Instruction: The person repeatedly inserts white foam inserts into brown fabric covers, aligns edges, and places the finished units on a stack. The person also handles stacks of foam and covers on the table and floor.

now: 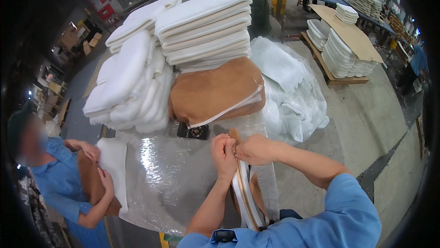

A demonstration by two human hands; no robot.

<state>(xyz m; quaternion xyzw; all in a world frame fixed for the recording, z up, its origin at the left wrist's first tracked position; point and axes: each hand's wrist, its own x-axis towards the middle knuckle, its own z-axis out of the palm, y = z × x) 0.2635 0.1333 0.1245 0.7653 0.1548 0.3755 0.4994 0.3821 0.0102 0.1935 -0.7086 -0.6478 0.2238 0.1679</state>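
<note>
My left hand and my right hand meet over the table's near right part, both closed with fingertips pinched together. Between them they grip the upper end of a long white-edged strip with a tan line down its middle, which looks like a zipper. The strip runs down toward my body, with brown cloth along its right side. A brown tip of cloth sticks up beyond my fingers. Whatever small part sits inside the pinch is hidden. Just past my hands lies a folded brown fabric bundle with a white edge.
A black tray of small parts rests on the plastic-covered table. White padding stacks rise behind; a plastic-wrapped white heap stands right. At left, a co-worker handles brown cloth and a white pad. Another person stands behind the stacks.
</note>
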